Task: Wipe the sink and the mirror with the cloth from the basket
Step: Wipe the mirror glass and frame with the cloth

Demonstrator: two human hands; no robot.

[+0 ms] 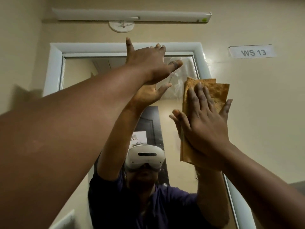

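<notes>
up high, the cloth [206,103], a folded brown-orange piece, lies flat against the right side of the mirror [79,75], its upper corner reaching over the right edge of the mirror's white frame [56,53]; the right hand [204,123] presses it there with straight, spread fingers, palm on the cloth, nothing curled round it; the left hand [148,63] is raised near the top of the mirror, fingers straight and splayed, fingertips at the upper frame, holding nothing; whether its palm touches the glass i cannot tell; a hazy smeared patch [181,80] shows on the glass at the upper right, between the two hands; the mirror reflects both arms, a dark purple shirt and a white headset [145,156]; on the cream wall to the right sits a label reading "ws 13" [252,52]; above the frame are a round white fitting [121,27] and a long white tube light [132,14].
</notes>
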